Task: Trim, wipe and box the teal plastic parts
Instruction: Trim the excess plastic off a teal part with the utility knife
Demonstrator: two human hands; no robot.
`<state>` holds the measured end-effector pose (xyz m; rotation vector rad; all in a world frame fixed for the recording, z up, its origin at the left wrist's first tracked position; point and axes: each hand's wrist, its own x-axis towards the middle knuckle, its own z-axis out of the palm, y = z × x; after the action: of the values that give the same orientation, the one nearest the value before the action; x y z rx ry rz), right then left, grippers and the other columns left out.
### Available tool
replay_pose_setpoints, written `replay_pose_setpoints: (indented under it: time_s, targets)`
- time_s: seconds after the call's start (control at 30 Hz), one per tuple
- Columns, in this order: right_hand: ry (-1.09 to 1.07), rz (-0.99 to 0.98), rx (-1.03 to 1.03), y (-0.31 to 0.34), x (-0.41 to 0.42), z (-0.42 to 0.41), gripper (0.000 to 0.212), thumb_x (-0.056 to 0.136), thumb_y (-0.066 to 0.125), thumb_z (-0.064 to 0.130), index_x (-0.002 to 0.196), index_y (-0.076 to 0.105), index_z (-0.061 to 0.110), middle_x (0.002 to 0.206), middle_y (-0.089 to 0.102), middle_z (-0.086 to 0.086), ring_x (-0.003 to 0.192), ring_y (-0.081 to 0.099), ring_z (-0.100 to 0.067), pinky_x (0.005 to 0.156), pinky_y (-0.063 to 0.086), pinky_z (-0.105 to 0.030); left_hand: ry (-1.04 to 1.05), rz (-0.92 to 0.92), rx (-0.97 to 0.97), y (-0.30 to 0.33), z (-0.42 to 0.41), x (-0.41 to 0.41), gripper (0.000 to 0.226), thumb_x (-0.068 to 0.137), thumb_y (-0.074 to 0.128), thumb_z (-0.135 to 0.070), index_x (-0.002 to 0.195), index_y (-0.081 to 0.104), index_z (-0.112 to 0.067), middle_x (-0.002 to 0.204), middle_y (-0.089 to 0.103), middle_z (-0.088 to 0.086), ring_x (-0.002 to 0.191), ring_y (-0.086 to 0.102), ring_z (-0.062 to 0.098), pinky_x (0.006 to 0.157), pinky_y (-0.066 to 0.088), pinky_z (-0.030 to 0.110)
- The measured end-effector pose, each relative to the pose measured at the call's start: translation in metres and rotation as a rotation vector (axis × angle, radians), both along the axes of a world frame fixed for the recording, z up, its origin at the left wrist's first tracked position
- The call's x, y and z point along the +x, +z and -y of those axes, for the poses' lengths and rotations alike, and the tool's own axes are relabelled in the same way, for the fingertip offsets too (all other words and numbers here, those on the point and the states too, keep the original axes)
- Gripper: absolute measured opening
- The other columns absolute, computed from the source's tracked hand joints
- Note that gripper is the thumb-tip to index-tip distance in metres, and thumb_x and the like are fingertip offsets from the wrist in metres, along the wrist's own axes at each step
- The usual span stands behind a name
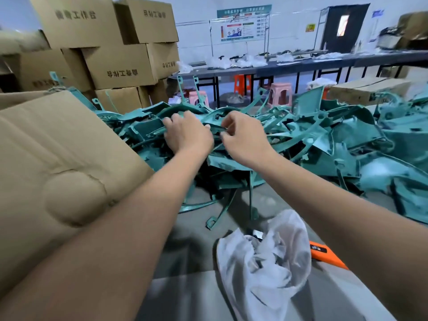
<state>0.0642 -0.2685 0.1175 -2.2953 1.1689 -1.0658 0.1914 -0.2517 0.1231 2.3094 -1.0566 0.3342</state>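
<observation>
The teal plastic parts (289, 140) lie in a tangled heap across the grey work surface (261, 200), curved strips and flat panels hooked through one another. Both hands are in the middle of it: the left hand (187, 133) has its fingers curled down onto a curved strip (185, 112) at the top of the heap, and the right hand (243, 137) pinches a thin piece just beside it, so both appear to be gripping parts of the pile, though whether they hold the same piece cannot be told. The risk, as I judge it, is the tangle itself: pulling one strip free could drag its neighbours along, tip loose pieces off the near edge, or bend or snap a thin arm caught under a panel. Untrimmed edges may also scratch the bare fingers. Nearer the person lie a crumpled white cloth or bag (264, 258) and an orange-handled tool (324, 253), partly hidden by the right forearm; a sliding part could knock either. A large cardboard box (58, 158) stands at the left, touching the heap, with stacked cartons (111, 47) behind.
</observation>
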Motion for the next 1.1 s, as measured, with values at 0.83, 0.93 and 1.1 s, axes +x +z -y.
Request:
replay_pose_setpoints:
  time_s: [0.83, 0.93, 1.1]
  targets:
    - [0.348, 0.631, 0.338, -0.029, -0.048, -0.026, 0.027, 0.110, 0.049, 0.025, 0.100, 0.071, 0.012, 0.060, 0.068, -0.005, 0.040, 0.041, -0.011, 0.039, 0.034, -0.020, -0.664, -1.285, -0.754, -0.012, -0.056, -0.028, 0.051, 0.100, 0.055, -0.053, 0.120, 0.065, -0.008, 0.103, 0.076, 0.008, 0.085, 0.070, 0.019, 0.069, 0.059, 0.034]
    - [0.417, 0.776, 0.381, -0.055, -0.079, -0.044, 0.044, 0.110, 0.045, 0.039, 0.094, 0.078, 0.015, 0.048, 0.050, -0.002, 0.041, 0.039, -0.011, 0.045, 0.037, -0.014, -0.893, -1.965, -0.920, -0.015, -0.078, -0.022, 0.090, 0.085, 0.054, -0.078, 0.129, 0.050, 0.000, 0.118, 0.071, 0.025, 0.110, 0.070, 0.042, 0.089, 0.058, 0.050]
    - [0.666, 0.682, 0.812, -0.105, -0.144, -0.056, 0.054, 0.103, 0.058, 0.049, 0.086, 0.074, 0.001, 0.040, 0.038, -0.002, 0.038, 0.030, -0.016, 0.045, 0.033, -0.020, -0.847, -2.014, -0.563, -0.059, -0.113, -0.013, 0.076, 0.088, 0.052, -0.074, 0.136, 0.061, -0.015, 0.121, 0.070, 0.019, 0.084, 0.075, 0.029, 0.061, 0.062, 0.032]
